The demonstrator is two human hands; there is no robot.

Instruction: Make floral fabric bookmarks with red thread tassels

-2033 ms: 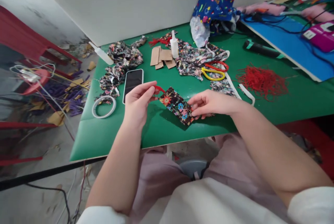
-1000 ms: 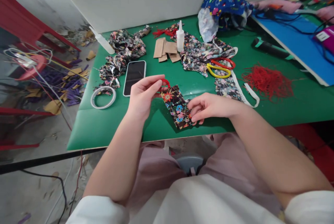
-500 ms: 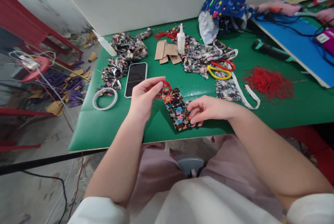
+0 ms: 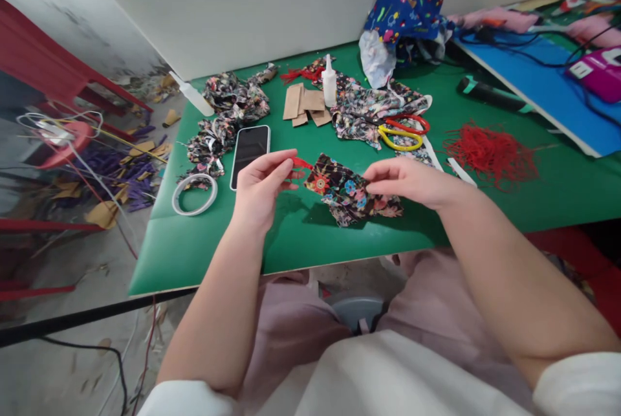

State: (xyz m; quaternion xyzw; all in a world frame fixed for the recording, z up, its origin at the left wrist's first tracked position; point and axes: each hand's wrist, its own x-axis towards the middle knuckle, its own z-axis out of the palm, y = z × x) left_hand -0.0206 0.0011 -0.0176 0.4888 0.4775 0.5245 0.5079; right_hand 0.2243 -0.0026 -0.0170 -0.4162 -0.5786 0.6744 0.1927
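Observation:
A piece of black floral fabric [image 4: 347, 188] is stretched between my hands above the front part of the green table [image 4: 291, 241]. My left hand [image 4: 266, 186] pinches a red cord [image 4: 301, 162] that comes off the fabric's left corner. On the other side, my right hand [image 4: 405, 182] grips the fabric's right part between thumb and fingers. Another floral piece hangs just under it, partly hidden. Behind my left hand lies a phone [image 4: 251, 147], and a white roll of tape [image 4: 195, 194] is to its left.
Scissors with red and yellow handles [image 4: 402, 133] rest on floral cloth. Near them are a white glue bottle [image 4: 328, 85], brown card pieces [image 4: 305, 104] and a heap of red cords [image 4: 492, 154]. A second bottle [image 4: 195, 98] and crumpled fabric [image 4: 237, 98] are back left.
The fabric has swung from hanging steeply to lying more level, and my right hand has moved up and right with it. The red cord is now drawn straighter. The view has shifted slightly.

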